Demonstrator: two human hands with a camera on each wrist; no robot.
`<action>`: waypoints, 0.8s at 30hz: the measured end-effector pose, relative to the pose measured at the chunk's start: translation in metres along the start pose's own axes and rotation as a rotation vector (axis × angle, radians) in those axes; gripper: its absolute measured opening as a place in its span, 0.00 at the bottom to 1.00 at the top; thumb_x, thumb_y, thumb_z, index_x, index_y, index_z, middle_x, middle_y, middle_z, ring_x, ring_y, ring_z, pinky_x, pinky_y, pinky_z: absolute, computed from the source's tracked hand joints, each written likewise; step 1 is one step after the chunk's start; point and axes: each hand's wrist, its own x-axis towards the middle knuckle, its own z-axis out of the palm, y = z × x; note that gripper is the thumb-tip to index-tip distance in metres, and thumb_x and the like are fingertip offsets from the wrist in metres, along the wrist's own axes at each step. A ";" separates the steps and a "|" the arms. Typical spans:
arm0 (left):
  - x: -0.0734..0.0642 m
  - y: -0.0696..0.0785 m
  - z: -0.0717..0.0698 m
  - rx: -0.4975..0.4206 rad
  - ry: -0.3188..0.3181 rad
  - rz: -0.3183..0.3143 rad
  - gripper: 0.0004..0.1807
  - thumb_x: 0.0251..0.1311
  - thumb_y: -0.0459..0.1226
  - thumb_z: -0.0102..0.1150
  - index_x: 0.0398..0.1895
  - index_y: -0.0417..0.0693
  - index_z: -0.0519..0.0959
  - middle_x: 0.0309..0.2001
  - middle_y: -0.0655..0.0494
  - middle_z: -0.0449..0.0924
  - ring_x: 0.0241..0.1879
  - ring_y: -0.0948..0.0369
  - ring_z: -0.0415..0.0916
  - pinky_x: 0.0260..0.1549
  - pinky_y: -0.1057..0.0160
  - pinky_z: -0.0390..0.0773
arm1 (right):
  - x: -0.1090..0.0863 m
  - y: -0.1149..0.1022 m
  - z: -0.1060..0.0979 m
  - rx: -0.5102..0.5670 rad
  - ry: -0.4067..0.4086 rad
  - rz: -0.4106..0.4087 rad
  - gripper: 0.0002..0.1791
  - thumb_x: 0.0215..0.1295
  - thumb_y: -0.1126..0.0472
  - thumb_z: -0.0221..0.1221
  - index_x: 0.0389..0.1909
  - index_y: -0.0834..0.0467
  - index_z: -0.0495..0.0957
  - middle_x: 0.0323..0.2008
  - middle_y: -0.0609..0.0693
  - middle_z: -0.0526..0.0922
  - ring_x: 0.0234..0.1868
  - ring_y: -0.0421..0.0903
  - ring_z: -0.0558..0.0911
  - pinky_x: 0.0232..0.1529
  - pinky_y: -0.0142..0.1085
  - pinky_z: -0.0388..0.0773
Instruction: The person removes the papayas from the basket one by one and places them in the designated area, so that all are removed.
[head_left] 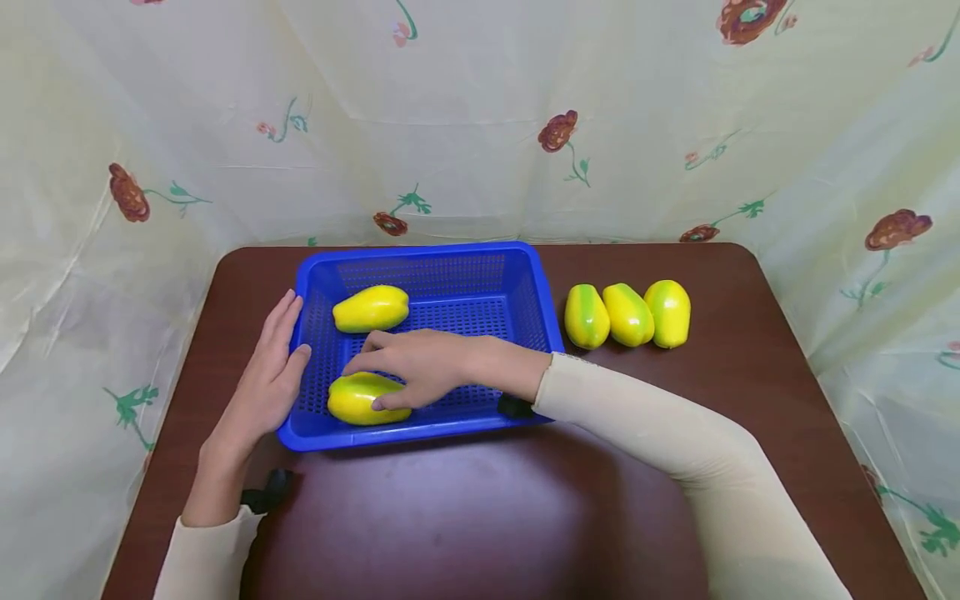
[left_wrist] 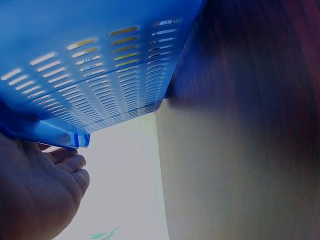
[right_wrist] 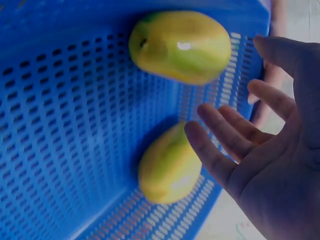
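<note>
While the left hand [head_left: 262,383] lay along the basket [head_left: 420,254] at 9 o'clock (clock read from the basket's middle, head view), the right hand [head_left: 423,362] hung over the basket's inside, reaching in from 4 o'clock. Left hand: fingers straight, touching the rim from outside, thumb spread, nothing grasped. Right hand: released, fingers apart and slightly bent; the right wrist view showed a gap between thumb and near fruit. Near fruit [head_left: 356,398] lay on its side in the basket at 8 o'clock, partly covered by the right thumb in the head view. Far fruit [head_left: 375,308] lay at 10 o'clock, also inside, well apart from the near one. Three fruits [head_left: 630,315] stood out on the table [head_left: 450,508] at 3 o'clock, close together in a row, outside the basket. All fruit yellow with some green. Basket blue, slotted, on the brown table. Cream sleeves [head_left: 645,417] on both arms, black strap [head_left: 516,406] at the right wrist. Floral curtain [head_left: 465,75] at 12 o'clock, behind the table.
</note>
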 end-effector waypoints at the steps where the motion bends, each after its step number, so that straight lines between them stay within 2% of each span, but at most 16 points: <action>1: 0.000 0.000 0.001 -0.002 -0.002 0.001 0.37 0.81 0.36 0.40 0.88 0.51 0.43 0.88 0.47 0.36 0.85 0.35 0.42 0.76 0.21 0.45 | 0.001 -0.001 0.003 0.005 -0.009 -0.013 0.33 0.76 0.46 0.61 0.80 0.44 0.67 0.70 0.51 0.74 0.61 0.44 0.82 0.63 0.36 0.81; 12: -0.001 0.001 0.002 -0.003 0.000 -0.001 0.37 0.81 0.36 0.39 0.88 0.51 0.43 0.89 0.48 0.35 0.85 0.35 0.42 0.75 0.20 0.45 | 0.013 -0.005 0.011 -0.032 -0.062 -0.044 0.37 0.74 0.43 0.62 0.81 0.43 0.65 0.70 0.50 0.74 0.56 0.41 0.78 0.58 0.34 0.79; 16: 0.000 0.000 0.001 -0.002 0.005 0.006 0.37 0.81 0.36 0.40 0.88 0.51 0.43 0.89 0.47 0.36 0.85 0.35 0.42 0.75 0.20 0.45 | 0.018 -0.004 0.012 -0.069 -0.076 -0.045 0.38 0.74 0.43 0.63 0.81 0.43 0.65 0.70 0.51 0.74 0.56 0.42 0.78 0.59 0.35 0.79; 24: -0.001 -0.001 0.000 -0.001 0.009 0.014 0.37 0.81 0.36 0.40 0.88 0.51 0.43 0.89 0.49 0.36 0.85 0.35 0.42 0.76 0.21 0.45 | 0.027 -0.001 0.012 -0.070 -0.119 -0.019 0.40 0.73 0.44 0.64 0.82 0.44 0.62 0.71 0.52 0.73 0.57 0.42 0.78 0.62 0.37 0.78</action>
